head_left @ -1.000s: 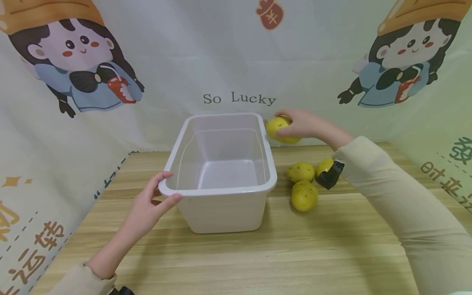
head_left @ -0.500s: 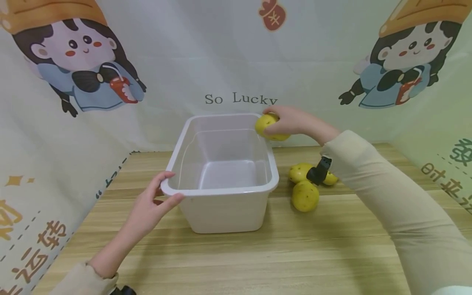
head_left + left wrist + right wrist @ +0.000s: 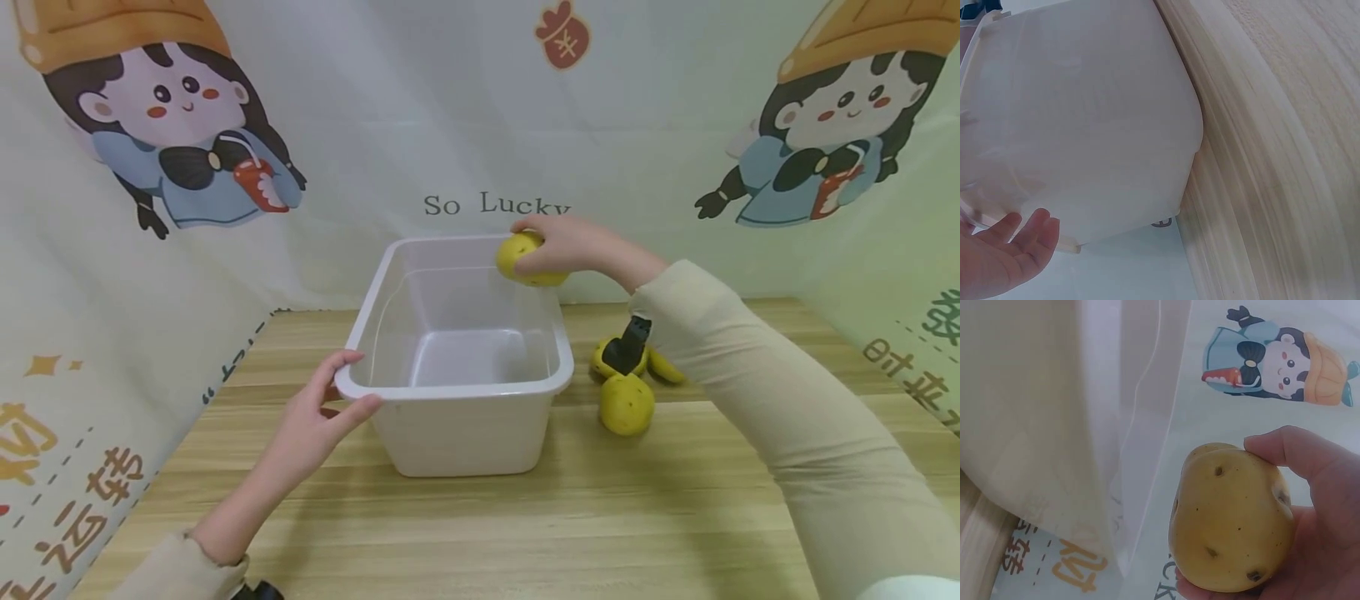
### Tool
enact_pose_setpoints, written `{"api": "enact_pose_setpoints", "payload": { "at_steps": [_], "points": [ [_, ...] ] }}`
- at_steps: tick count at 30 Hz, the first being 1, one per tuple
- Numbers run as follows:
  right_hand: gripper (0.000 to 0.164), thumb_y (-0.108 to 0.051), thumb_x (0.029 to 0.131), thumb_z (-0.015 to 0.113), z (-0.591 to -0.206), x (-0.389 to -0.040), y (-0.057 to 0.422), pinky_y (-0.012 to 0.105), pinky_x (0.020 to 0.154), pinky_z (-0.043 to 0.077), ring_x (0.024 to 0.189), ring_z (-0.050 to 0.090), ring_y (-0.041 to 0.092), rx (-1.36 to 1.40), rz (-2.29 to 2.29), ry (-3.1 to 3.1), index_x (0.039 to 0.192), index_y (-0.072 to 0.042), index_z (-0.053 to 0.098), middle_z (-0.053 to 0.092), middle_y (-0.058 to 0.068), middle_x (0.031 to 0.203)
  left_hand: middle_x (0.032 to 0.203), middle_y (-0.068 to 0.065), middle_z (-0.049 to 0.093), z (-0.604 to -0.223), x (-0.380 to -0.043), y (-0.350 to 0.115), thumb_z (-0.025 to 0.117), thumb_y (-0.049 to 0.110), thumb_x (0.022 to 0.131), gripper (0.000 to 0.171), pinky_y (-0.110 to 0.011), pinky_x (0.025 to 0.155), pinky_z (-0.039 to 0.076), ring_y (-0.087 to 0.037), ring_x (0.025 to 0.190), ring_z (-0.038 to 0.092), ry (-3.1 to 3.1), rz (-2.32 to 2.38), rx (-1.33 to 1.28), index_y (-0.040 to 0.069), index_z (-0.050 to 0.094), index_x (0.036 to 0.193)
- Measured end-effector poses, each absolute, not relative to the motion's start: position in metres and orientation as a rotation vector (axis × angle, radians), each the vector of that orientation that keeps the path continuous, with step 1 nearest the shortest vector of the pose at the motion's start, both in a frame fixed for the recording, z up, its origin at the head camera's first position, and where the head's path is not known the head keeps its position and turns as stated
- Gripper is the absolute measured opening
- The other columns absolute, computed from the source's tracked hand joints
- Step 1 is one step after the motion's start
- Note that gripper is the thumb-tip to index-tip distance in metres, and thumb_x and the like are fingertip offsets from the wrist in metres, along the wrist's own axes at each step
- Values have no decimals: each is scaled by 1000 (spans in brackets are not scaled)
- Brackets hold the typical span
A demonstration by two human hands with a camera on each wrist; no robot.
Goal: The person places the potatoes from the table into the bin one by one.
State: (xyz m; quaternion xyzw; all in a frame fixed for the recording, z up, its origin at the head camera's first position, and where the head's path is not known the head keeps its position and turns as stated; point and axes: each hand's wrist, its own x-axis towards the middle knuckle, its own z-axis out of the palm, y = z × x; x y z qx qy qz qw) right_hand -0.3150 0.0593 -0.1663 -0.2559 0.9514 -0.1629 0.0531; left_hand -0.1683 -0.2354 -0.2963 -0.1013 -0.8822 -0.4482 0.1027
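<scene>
A pale plastic bin [image 3: 461,433] stands on the table, its visible inside bare. At the near left corner my left hand [image 3: 311,429] grips the rim, thumb along the front and fingers at the left side. My right hand [image 3: 581,247] holds a yellow potato [image 3: 517,250] over the bin's far right rim. In the right wrist view this potato [image 3: 1229,519] shows dark eyes, and a second rounded edge peeks out behind its top; I cannot tell whether that is another potato. The left wrist view shows the bin's outer wall [image 3: 1097,119] and left fingers [image 3: 1044,234].
Right of the bin lie a near potato [image 3: 627,405], another potato [image 3: 602,360] partly behind the black wrist camera [image 3: 627,346], and a third potato [image 3: 665,367] partly covered by the sleeve. A printed cloth [image 3: 360,108] hangs behind the wooden table [image 3: 450,533].
My right hand has carried the potato leftward, from outside the bin's right side to over its far right rim. My left hand keeps its grip on the corner.
</scene>
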Motion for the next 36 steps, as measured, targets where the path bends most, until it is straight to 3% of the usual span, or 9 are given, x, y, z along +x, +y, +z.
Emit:
{"api": "enact_pose_setpoints", "payload": {
  "at_steps": [36],
  "points": [
    [65,-32,81,61,-170,-317,-6,35,87,39,101,46,20,-900,-547,2808,138,-13,36,48,6,125,111,-19,57,-298,-168,-234,62,22,88,52,-30,70,47,-27,97,56,-2580,-1358,-273,14,36,132]
  ]
}}
